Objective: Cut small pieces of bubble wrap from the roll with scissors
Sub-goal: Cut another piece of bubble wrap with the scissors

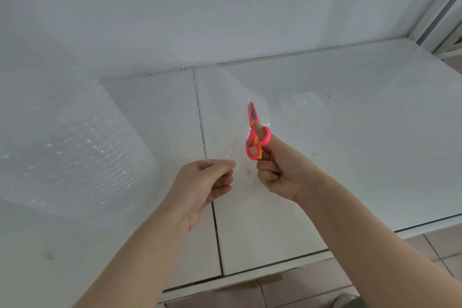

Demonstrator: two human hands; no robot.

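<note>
A big roll of clear bubble wrap (75,147) lies on the white table at the left. Its loose sheet (220,107) stretches rightward across the table's seam. My left hand (202,185) pinches the near edge of that sheet. My right hand (280,170) holds small pink scissors (256,132), thumb and finger through the loops, blades nearly closed and pointing away from me along the sheet's right side. A small cut piece of bubble wrap (302,100) lies flat on the table to the right of the blades.
The white table (362,145) is made of two panels with a dark seam (202,127) between them, set against a white wall. Its front edge runs lower right, with tiled floor (437,245) beyond. A window frame (435,15) stands at the far right.
</note>
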